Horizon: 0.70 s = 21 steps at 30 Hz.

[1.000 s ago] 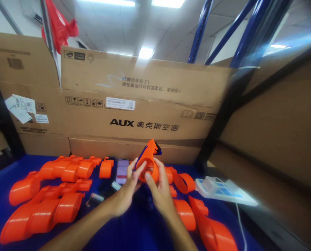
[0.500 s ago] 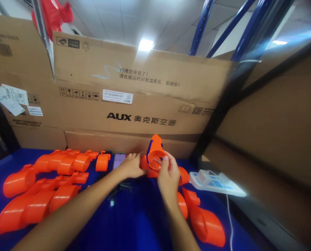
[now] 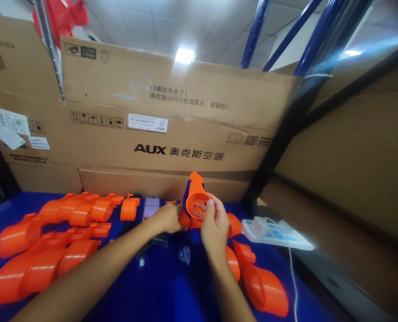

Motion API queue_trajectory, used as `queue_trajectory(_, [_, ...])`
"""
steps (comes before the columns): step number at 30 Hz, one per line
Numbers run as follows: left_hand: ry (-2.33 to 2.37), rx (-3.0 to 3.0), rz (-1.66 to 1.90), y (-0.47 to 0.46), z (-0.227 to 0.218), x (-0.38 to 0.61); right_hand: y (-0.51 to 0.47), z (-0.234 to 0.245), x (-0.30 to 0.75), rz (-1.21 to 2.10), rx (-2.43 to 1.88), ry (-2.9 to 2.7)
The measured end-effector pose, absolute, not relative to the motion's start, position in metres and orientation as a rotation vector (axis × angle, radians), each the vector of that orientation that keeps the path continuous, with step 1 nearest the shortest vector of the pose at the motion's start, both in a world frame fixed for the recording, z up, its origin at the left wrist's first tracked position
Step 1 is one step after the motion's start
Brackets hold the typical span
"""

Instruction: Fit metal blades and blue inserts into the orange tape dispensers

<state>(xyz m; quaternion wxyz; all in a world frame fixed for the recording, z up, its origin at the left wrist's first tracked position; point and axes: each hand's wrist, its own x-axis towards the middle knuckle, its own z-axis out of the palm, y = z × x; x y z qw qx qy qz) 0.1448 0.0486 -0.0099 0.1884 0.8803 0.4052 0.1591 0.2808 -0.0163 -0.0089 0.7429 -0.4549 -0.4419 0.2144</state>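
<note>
My right hand point(image 3: 216, 221) grips the rim of an orange tape dispenser point(image 3: 196, 188) with a ring-shaped body and a dark blue strip along its left side. The thumb lies on the ring's near edge and the fingers reach inside the opening. Just left of it, my left hand point(image 3: 170, 218) reaches in low beside more orange parts; its fingertips are hidden, so I cannot tell what they hold. Behind the right hand an orange ring part point(image 3: 234, 225) lies on the blue tabletop point(image 3: 145, 295). A small greyish, blurred piece point(image 3: 184, 255) shows on the tabletop below the hands.
Rows of orange ring parts point(image 3: 48, 266) stand on the left, with a single orange ring point(image 3: 129, 209) near a phone point(image 3: 151, 206). More orange parts point(image 3: 267, 286) lie at right, near a white power strip point(image 3: 279, 235) with a cable. A cardboard wall point(image 3: 185, 134) closes the back.
The small greyish piece now shows on the tabletop below my hands. My left hand has moved slightly lower, its fingers more hidden. The view has shifted a little; the right hand keeps its hold.
</note>
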Motion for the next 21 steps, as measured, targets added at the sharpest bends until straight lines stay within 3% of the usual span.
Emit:
queue_trajectory(7, [1.223,2.286,0.842,0.054,0.016,0.117,-0.016,-0.008,0.291,0.250,-1.038,-1.039])
queue_trajectory(14, [1.379,2.109,1.127,0.023,0.030,0.074,-0.014,-0.018,0.283,-0.234,-1.292,-1.675])
queue_trajectory(21, [1.264,2.185,1.244,-0.017,0.019,0.054,0.000,-0.035,0.271,-0.323,-1.390,-1.919])
